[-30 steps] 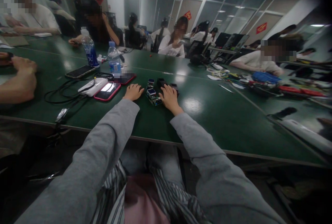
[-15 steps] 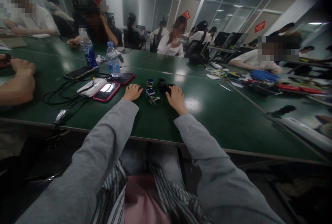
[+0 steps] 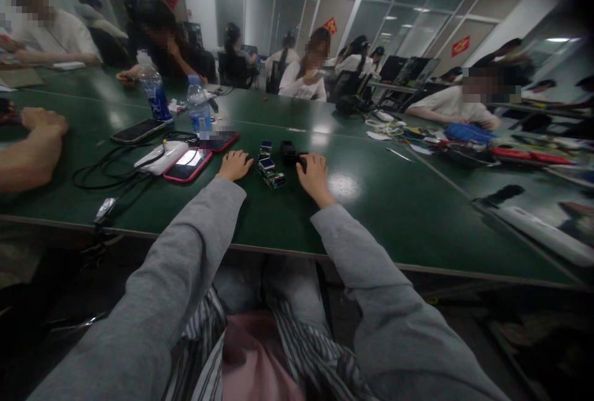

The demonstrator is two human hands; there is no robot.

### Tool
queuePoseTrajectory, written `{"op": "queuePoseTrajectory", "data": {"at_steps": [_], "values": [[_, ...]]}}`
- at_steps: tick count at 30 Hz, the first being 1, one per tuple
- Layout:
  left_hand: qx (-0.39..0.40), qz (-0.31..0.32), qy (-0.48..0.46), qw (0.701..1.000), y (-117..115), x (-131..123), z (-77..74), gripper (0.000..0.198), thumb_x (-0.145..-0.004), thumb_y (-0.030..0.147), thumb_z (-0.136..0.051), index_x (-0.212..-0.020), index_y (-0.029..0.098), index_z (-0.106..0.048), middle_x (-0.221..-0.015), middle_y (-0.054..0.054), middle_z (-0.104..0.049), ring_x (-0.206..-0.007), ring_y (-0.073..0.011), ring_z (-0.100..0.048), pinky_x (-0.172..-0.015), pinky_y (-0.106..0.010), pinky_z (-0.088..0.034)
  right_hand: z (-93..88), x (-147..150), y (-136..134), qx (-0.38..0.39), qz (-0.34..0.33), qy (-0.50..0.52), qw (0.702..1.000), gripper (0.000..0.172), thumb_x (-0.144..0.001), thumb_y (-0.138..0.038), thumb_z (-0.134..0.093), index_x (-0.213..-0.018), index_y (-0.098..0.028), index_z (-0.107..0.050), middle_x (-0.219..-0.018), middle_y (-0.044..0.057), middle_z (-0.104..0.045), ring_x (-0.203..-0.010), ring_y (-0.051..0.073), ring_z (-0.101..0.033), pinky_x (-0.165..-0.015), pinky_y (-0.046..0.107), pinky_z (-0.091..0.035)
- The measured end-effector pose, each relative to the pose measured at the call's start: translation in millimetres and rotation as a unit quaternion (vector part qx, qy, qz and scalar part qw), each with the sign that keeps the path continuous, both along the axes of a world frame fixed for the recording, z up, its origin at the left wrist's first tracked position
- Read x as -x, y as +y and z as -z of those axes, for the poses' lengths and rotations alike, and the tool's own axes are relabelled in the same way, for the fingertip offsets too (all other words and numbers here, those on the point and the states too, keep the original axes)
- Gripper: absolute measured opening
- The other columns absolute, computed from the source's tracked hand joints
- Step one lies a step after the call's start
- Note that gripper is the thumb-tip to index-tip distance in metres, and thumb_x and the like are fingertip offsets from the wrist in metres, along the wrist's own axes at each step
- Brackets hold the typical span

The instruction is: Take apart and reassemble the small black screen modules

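Long sleeves point(image 3: 185, 258), plain grey, loose, with soft creases along their length. Striped shirt point(image 3: 320, 357), dark and white, open over a dusty-pink top point(image 3: 257, 351). Trousers point(image 3: 293, 283) pale blue-grey, possibly denim; too dim to confirm.

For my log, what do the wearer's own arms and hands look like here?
The left sleeve and right sleeve are long, loose, plain grey cloth, creased, reaching about the wrists. The left hand and right hand are bare, without gloves; no markings show.
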State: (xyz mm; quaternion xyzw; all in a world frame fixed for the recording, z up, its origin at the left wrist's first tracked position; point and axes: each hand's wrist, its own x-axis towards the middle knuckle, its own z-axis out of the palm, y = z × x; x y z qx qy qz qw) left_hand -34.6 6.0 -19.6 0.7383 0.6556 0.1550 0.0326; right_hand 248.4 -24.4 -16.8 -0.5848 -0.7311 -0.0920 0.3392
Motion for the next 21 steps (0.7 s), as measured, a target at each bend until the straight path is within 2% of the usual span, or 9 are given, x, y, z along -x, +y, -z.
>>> {"op": "queuePoseTrajectory", "data": {"at_steps": [3,6,11,17,21], "values": [[0.004,0.0,0.002,1.0,-0.1,0.2,-0.4,0.056,-0.106,0.05,-0.034,-0.151,0.022,-0.051,-0.164,-0.011,-0.042,-0.152,-0.032,-0.034,-0.124,-0.053,-0.029,2.1,-2.2,2.5,-0.001,0.015,0.013,1.0,0.038,-0.101,-0.032,-0.043,-0.131,-0.016,-0.059,-0.133,0.019,-0.055,-0.127,0.037,-0.048,-0.101,0.057,-0.048],[-0.001,0.003,0.005,1.0,-0.9,0.5,-0.7,0.055,-0.105,0.048,-0.036,-0.151,0.021,-0.051,-0.164,-0.011,-0.042,-0.151,-0.0323,-0.034,-0.124,-0.053,-0.03,4.5,-5.9,4.6,0.03,-0.01,0.004,0.999,0.044,-0.096,-0.028,-0.048,-0.136,-0.012,-0.057,-0.138,0.02,-0.052,-0.124,0.037,-0.051,-0.098,0.055,-0.051],[-0.002,0.004,0.006,1.0,-1.4,0.9,-0.3,0.054,-0.105,0.046,-0.037,-0.151,0.021,-0.051,-0.164,-0.011,-0.042,-0.151,-0.0322,-0.034,-0.124,-0.052,-0.029,6.8,-8.8,5.8,0.042,-0.028,-0.009,0.999,0.051,-0.092,-0.024,-0.05,-0.141,-0.01,-0.054,-0.142,0.022,-0.047,-0.129,0.039,-0.048,-0.101,0.056,-0.051],[0.0,0.005,0.005,1.0,1.0,1.9,0.9,0.054,-0.106,0.048,-0.036,-0.151,0.024,-0.051,-0.165,-0.01,-0.042,-0.152,-0.0317,-0.034,-0.124,-0.053,-0.029,5.4,-6.0,1.9,0.041,-0.008,-0.01,0.999,0.049,-0.092,-0.024,-0.051,-0.14,-0.011,-0.055,-0.143,0.021,-0.048,-0.127,0.039,-0.049,-0.1,0.057,-0.051],[0.001,0.005,0.006,1.0,0.7,1.7,0.5,0.055,-0.105,0.047,-0.036,-0.151,0.022,-0.05,-0.165,-0.011,-0.042,-0.151,-0.0321,-0.034,-0.124,-0.053,-0.029,-0.3,-0.6,-2.1,-0.001,0.006,-0.004,1.0,0.044,-0.096,-0.025,-0.048,-0.137,-0.012,-0.056,-0.145,0.02,-0.049,-0.134,0.038,-0.044,-0.105,0.057,-0.047]]}}
